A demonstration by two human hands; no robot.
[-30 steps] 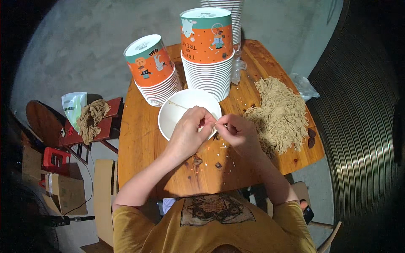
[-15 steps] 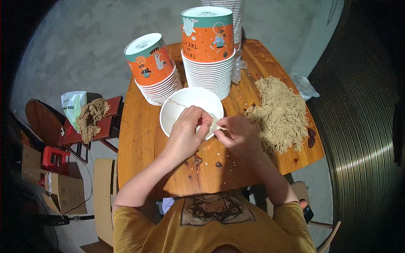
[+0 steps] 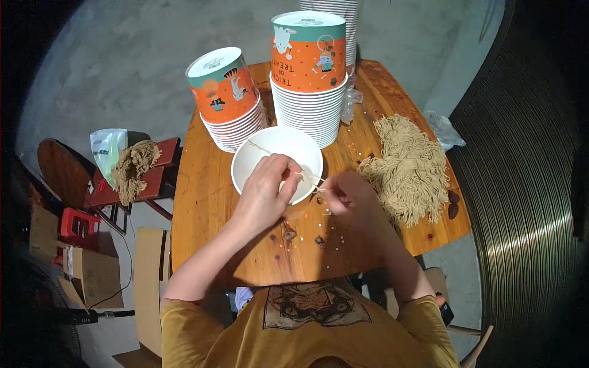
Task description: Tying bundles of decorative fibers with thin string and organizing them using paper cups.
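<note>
A white paper bucket (image 3: 293,142), open side up, stands on the wooden table in front of me. A thin beige string (image 3: 314,178) runs between my two hands at its near right rim. My left hand (image 3: 265,191) lies over the bucket, thumb and forefinger pinched on the string. Just right of the rim, my right hand (image 3: 350,197) pinches the string too; it is slightly blurred. A second bit of string (image 3: 259,147) hangs at the bucket's far left rim. Right of my right hand lies a heap of cut beige strings (image 3: 412,178).
Behind the bucket stand a short stack (image 3: 222,86) and a tall stack (image 3: 308,58) of upturned orange-and-green paper buckets. A clear plastic bag (image 3: 445,130) lies at the table's right edge. On the left, a stool (image 3: 161,162) bears more string (image 3: 132,172).
My right hand has drawn a little to the right, away from my left. More string shows between them now. My left hand has shifted slightly left.
</note>
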